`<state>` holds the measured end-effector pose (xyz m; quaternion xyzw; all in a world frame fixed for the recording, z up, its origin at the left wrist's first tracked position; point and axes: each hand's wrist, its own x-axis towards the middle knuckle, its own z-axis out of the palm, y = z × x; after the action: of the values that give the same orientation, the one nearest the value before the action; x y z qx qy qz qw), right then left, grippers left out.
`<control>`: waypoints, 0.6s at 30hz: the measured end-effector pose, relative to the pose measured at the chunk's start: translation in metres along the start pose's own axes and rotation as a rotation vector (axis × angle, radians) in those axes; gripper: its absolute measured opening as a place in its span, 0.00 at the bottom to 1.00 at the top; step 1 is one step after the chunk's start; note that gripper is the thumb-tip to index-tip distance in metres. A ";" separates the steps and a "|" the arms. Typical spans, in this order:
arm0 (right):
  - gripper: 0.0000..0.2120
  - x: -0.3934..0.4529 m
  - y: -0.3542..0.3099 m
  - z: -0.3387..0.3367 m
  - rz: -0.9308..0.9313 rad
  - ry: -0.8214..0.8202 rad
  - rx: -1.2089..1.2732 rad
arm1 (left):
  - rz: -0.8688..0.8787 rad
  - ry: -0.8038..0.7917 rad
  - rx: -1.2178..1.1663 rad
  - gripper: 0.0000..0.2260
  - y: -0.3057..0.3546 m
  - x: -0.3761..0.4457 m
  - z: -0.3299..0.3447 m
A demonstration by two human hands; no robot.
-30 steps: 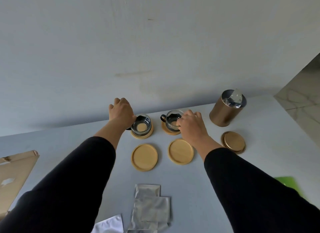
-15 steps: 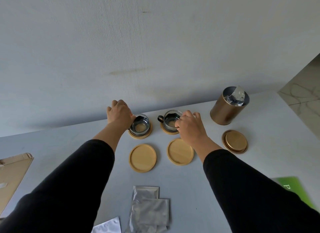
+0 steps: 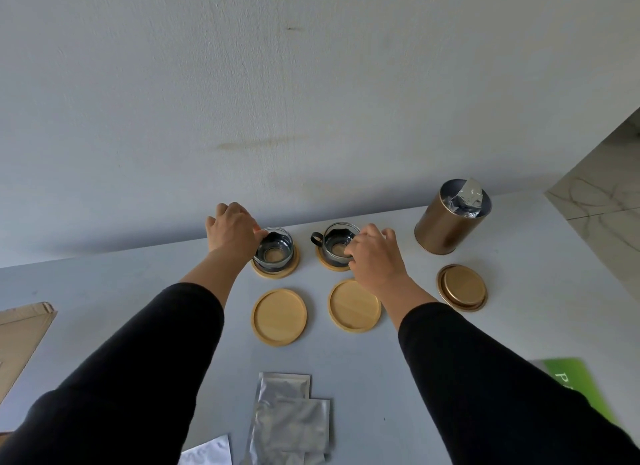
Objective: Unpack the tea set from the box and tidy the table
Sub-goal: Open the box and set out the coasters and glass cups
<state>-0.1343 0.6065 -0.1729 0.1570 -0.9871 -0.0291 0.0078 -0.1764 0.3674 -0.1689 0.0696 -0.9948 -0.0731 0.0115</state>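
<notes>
Nearest the viewer, behind both wrists, silver foil packets (image 3: 292, 416) lie on the pale table (image 3: 398, 371). A cardboard box flap (image 3: 20, 340) sits well out to the left and a green booklet (image 3: 571, 388) to the right. Just behind the hands lie two empty wooden coasters (image 3: 279, 316) side by side.

The left hand (image 3: 230, 232) curls its fingers around the rim of a glass cup (image 3: 275, 248), which stands on its own coaster. The right hand (image 3: 375, 253) pinches the near rim of a second glass cup with a black handle (image 3: 337, 243), also on a coaster. To finish placing them well, each cup likely wants centring before release. Right of the right hand lies a round lid (image 3: 462, 288); beyond it stands an open bronze tin (image 3: 450, 219).
</notes>
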 end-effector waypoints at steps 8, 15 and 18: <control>0.14 -0.006 -0.011 -0.020 0.011 0.088 0.045 | -0.013 0.034 -0.068 0.15 -0.012 -0.023 -0.026; 0.06 -0.024 -0.069 -0.090 -0.028 0.209 0.049 | -0.007 0.088 -0.056 0.13 -0.054 -0.070 -0.093; 0.12 -0.042 -0.106 -0.117 -0.048 0.158 0.049 | 0.009 0.106 -0.058 0.13 -0.085 -0.106 -0.122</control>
<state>-0.0583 0.5126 -0.0628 0.1825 -0.9798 0.0075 0.0813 -0.0557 0.2811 -0.0620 0.0686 -0.9906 -0.0980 0.0666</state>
